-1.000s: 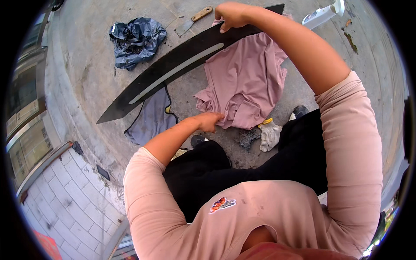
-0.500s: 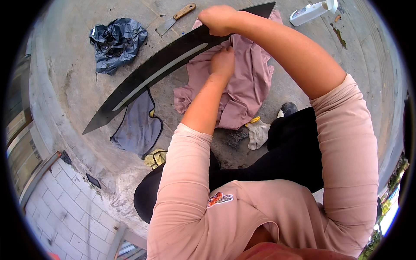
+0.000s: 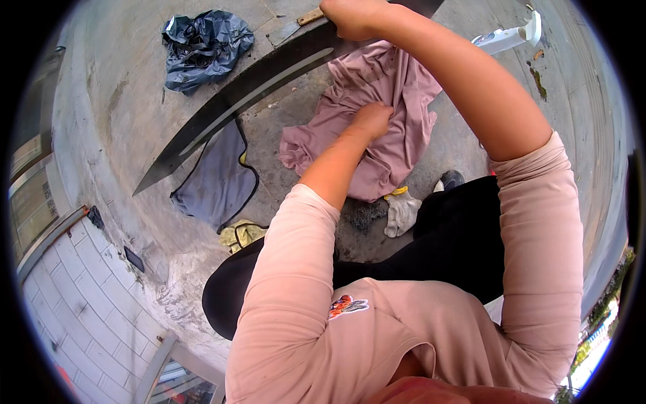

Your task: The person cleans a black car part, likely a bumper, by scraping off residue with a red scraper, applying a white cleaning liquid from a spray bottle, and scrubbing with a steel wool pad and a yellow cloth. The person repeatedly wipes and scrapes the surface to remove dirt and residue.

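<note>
A long, thin black panel point(image 3: 232, 101) with a pale lengthwise strip slants across the far side, seeming bent by the lens. My right hand point(image 3: 353, 19) is closed round its upper edge near the top of the view. Below the panel, a dusty-pink cloth point(image 3: 404, 91) lies bunched on the ground. My left hand point(image 3: 373, 120) is closed on this cloth, its fingertips partly hidden in the folds. Under the panel's left part a grey cloth point(image 3: 214, 176) with dark edging lies spread out.
A crumpled dark plastic bag point(image 3: 207, 50) sits far left. Beyond the panel is a wooden-handled scraper point(image 3: 309, 17), partly covered. A white bottle point(image 3: 505, 40) lies far right. Close to my legs are a whitish glove point(image 3: 402, 212), a yellow cloth point(image 3: 241, 234) and a dark phone-like slab point(image 3: 134, 258).
My left hand has come back toward me and slightly right, away from the panel, with the pink cloth. My right hand keeps its hold on the panel. The view has shifted a little.
</note>
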Action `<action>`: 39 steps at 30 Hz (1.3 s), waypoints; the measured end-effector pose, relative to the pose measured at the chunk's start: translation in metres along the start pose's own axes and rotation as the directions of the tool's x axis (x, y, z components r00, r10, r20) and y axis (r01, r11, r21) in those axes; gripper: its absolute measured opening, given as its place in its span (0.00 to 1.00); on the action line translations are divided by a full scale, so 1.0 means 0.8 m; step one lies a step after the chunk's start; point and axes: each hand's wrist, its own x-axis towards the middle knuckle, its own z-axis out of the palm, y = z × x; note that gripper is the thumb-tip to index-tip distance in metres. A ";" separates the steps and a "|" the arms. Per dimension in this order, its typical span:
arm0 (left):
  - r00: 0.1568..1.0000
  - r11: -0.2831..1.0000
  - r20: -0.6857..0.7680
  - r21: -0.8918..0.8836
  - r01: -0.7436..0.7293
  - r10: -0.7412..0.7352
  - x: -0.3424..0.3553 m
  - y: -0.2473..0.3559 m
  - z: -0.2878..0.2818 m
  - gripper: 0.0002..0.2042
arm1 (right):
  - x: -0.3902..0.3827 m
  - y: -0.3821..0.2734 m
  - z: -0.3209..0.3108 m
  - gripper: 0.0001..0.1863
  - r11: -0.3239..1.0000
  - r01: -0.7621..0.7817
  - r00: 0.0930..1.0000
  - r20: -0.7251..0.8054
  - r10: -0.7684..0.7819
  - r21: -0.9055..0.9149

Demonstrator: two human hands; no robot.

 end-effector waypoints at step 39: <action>0.549 -0.345 -0.101 -0.682 -0.646 -0.829 -0.381 -0.294 -0.162 0.17 | -0.041 -0.103 -0.158 0.22 0.990 0.074 0.996 -0.044 -0.079 -0.123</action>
